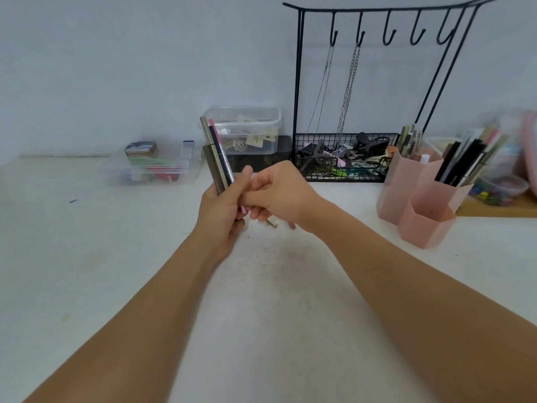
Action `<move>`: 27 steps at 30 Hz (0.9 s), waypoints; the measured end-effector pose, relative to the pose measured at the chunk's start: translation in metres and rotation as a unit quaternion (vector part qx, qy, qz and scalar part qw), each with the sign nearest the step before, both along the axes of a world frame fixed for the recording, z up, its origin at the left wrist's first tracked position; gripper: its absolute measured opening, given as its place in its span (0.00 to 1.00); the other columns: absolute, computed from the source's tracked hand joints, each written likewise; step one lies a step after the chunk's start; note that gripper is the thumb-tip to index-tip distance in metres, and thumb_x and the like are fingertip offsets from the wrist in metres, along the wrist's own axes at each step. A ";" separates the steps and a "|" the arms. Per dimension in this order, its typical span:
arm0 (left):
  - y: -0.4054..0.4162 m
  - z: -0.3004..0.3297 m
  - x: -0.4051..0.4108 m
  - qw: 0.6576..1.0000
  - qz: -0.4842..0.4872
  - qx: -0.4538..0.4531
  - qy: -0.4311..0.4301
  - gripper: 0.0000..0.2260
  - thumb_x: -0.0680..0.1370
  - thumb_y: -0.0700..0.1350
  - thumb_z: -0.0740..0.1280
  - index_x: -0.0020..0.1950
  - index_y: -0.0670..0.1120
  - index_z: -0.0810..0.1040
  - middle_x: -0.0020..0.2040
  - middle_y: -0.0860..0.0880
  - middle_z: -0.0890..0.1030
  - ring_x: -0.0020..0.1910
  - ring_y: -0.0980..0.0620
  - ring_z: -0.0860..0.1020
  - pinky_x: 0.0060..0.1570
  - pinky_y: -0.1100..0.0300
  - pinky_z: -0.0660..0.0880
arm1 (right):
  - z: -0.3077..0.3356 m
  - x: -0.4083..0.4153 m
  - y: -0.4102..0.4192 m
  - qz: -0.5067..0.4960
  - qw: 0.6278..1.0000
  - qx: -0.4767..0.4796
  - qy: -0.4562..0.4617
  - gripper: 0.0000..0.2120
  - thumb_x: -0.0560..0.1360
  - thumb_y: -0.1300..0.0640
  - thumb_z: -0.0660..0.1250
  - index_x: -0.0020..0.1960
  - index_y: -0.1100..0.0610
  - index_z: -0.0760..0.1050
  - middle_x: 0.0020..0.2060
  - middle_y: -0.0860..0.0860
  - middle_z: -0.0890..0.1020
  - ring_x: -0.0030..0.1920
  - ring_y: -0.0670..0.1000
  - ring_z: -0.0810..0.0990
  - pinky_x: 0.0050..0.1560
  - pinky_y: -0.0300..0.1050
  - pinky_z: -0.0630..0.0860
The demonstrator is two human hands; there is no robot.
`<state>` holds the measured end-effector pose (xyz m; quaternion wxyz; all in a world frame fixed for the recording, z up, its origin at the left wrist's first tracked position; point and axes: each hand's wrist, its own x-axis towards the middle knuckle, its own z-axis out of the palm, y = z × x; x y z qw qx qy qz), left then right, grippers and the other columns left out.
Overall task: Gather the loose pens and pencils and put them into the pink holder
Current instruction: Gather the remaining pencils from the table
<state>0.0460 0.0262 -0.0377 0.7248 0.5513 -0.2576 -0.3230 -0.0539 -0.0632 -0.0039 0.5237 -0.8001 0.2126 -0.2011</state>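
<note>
My left hand (222, 207) grips a bundle of several pens and pencils (217, 154), olive, black and pink, standing nearly upright above the white table. My right hand (279, 194) is curled against the bundle's lower part, its fingers pinching the pens just right of the left thumb; an olive tip (271, 223) pokes out below it. The pink holder (421, 199), with hexagonal compartments, stands at the right, well apart from both hands. Its rear compartments hold several pens and pencils (462, 161); the front one looks empty.
A black wire rack (345, 158) with hooks, chains and a basket of clips stands behind the hands. Clear plastic boxes (151, 167) and a lidded tub (247, 129) sit at the back left. A small blue speck (73, 201) lies on the table (116, 271) far left.
</note>
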 end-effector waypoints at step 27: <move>-0.001 0.004 0.002 0.996 0.070 0.051 0.036 0.23 0.82 0.55 0.65 0.30 0.50 0.62 0.25 0.52 0.62 0.24 0.54 0.58 0.20 0.64 0.57 | -0.016 -0.009 -0.046 -0.131 0.926 -0.220 0.279 0.16 0.70 0.48 0.76 0.37 0.59 0.77 0.30 0.52 0.79 0.32 0.52 0.79 0.35 0.47 0.79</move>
